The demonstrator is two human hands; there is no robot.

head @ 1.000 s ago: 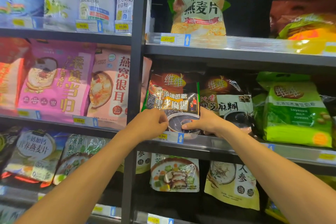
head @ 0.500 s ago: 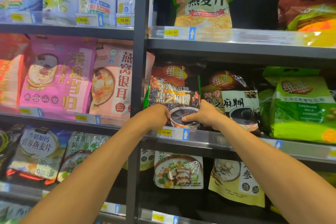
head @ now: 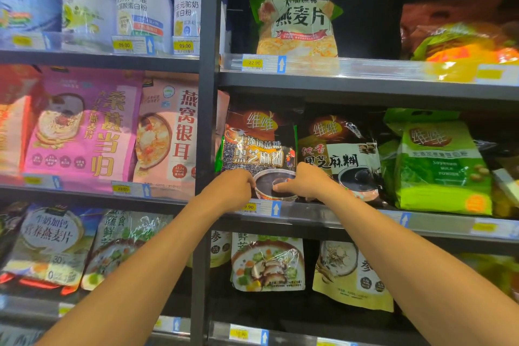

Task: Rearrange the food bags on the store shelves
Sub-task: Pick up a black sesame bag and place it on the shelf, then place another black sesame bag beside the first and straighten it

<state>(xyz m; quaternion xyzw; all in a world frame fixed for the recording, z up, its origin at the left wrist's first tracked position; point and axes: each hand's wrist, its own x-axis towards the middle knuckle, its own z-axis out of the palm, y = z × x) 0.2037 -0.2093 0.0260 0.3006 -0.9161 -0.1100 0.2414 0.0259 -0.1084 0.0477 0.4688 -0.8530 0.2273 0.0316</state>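
My left hand (head: 234, 187) and right hand (head: 302, 181) stay clamped on the dark sesame bag's (head: 259, 149) lower corners. It now stands upright between them on the shelf (head: 351, 218), apparently nearly seated.

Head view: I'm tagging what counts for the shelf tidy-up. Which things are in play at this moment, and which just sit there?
In play:
- black sesame bag, gripped at its lower edge
- left hand
- right hand
- middle shelf under it

Just sitting there:
- neighbouring sesame bag
- green soy powder bag
- oat bag above
- pink bags in the left bay
- mushroom soup bag below
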